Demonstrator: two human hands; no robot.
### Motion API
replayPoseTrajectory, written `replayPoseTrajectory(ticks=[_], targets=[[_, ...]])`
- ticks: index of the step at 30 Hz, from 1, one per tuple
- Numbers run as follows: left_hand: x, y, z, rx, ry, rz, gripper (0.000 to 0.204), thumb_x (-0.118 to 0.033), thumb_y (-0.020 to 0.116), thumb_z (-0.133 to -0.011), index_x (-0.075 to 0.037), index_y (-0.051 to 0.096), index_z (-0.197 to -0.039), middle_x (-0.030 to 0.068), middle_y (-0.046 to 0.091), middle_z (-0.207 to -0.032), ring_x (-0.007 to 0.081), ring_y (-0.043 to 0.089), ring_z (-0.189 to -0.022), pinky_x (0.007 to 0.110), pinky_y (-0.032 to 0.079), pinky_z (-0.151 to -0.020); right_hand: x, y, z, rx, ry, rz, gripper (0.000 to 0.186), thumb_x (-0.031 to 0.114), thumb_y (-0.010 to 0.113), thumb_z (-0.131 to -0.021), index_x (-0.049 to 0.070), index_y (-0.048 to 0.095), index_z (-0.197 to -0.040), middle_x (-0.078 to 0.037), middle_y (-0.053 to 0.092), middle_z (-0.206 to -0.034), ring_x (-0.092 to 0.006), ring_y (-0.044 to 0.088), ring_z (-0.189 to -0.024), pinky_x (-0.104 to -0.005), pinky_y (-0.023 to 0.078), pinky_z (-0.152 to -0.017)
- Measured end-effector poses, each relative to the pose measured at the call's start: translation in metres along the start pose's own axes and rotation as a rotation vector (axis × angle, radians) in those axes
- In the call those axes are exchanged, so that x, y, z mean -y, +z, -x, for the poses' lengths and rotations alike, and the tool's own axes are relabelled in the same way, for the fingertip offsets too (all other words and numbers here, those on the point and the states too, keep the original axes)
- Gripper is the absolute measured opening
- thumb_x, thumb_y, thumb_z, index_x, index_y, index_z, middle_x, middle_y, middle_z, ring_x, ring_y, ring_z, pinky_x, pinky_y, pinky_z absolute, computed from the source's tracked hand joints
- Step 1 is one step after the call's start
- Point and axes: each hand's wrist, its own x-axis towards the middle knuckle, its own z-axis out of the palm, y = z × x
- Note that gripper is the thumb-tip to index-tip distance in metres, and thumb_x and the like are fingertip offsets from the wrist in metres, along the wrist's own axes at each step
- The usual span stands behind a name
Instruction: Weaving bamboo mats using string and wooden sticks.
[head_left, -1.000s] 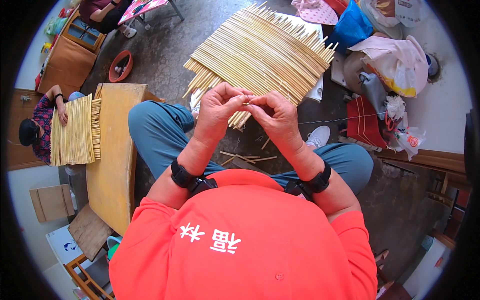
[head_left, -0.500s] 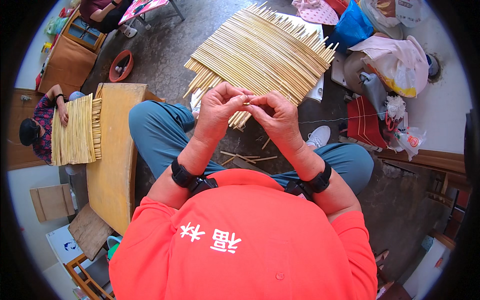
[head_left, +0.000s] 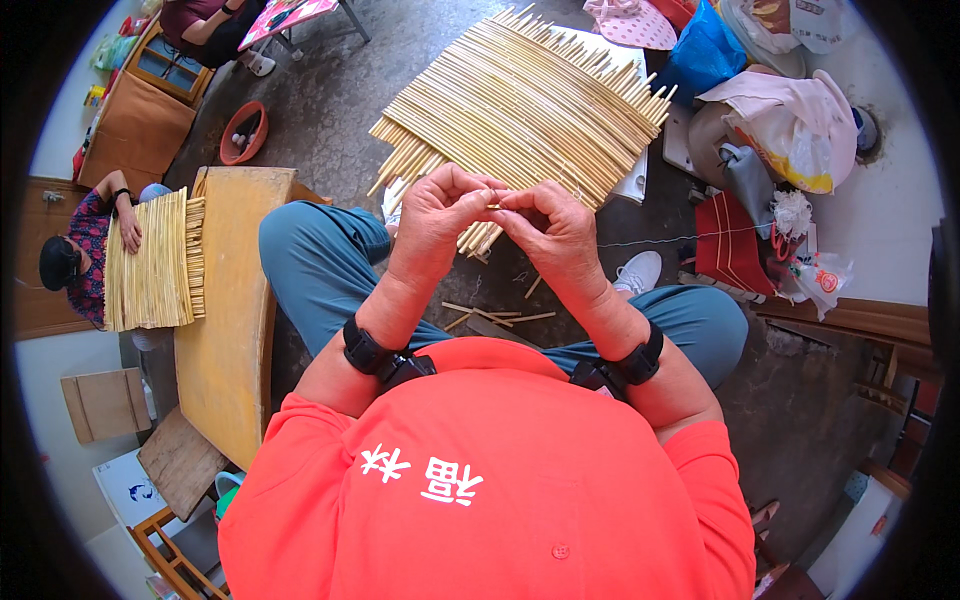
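My left hand [head_left: 435, 225] and my right hand [head_left: 550, 230] meet in front of me with fingers closed, pinching something small and thin at their fingertips, perhaps wire or string; it is too small to make out. A thin line [head_left: 680, 239] runs out to the right from near my right hand. Just beyond my fingers lies a wide layer of long pale straw-coloured sticks [head_left: 510, 105] with uneven ends, on a white board [head_left: 630, 185]. A few loose short sticks [head_left: 530, 315] lie on the floor between my legs.
A person [head_left: 85, 255] at left rests a hand on a bundle of sticks [head_left: 155, 270] at a yellow wooden table [head_left: 225, 390]. Another person [head_left: 200, 30] sits farther back. A red basin [head_left: 255, 120] stands on the floor. Bags [head_left: 770, 125] and a red tote [head_left: 720, 245] pile up at right.
My hands stay almost still at the same spot, fingertips together. The person at left and their bundle of sticks have shifted very slightly to the right.
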Motion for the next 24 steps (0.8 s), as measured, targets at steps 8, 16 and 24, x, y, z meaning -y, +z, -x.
replayPoseTrajectory(ticks=[8, 16, 24], targets=[[-0.0018, 0.0011, -0.0002, -0.001, 0.005, -0.017, 0.002, 0.002, 0.057, -0.082, 0.002, 0.055, -0.083, 0.0167, 0.061, -0.093, 0.0199, 0.064, -0.085, 0.029, 0.054, -0.073, -0.0004, 0.0001, 0.0001, 0.010, 0.016, -0.014, 0.014, 0.009, 0.074, -0.071, 0.003, 0.065, -0.080, -0.005, 0.053, -0.067, -0.0107, 0.050, -0.053, -0.0234, 0.039, -0.048], [-0.0032, 0.0021, -0.0007, 0.001, -0.002, -0.007, 0.004, 0.003, 0.057, -0.082, 0.002, 0.054, -0.082, 0.0164, 0.061, -0.093, 0.0203, 0.064, -0.085, 0.029, 0.054, -0.074, 0.0036, -0.0030, 0.0005, 0.055, 0.041, 0.016, 0.012, 0.005, 0.072, -0.075, 0.002, 0.065, -0.084, -0.002, 0.056, -0.073, -0.0067, 0.053, -0.062, -0.0201, 0.042, -0.054], [-0.0045, 0.0028, -0.0004, 0.002, 0.005, -0.010, 0.003, 0.004, 0.056, -0.082, 0.002, 0.054, -0.082, 0.0159, 0.061, -0.093, 0.0204, 0.064, -0.086, 0.029, 0.055, -0.073, 0.0050, -0.0032, 0.0000, 0.049, 0.024, 0.033, 0.012, 0.005, 0.072, -0.074, 0.002, 0.065, -0.084, -0.002, 0.055, -0.072, -0.0071, 0.052, -0.060, -0.0207, 0.042, -0.053]])
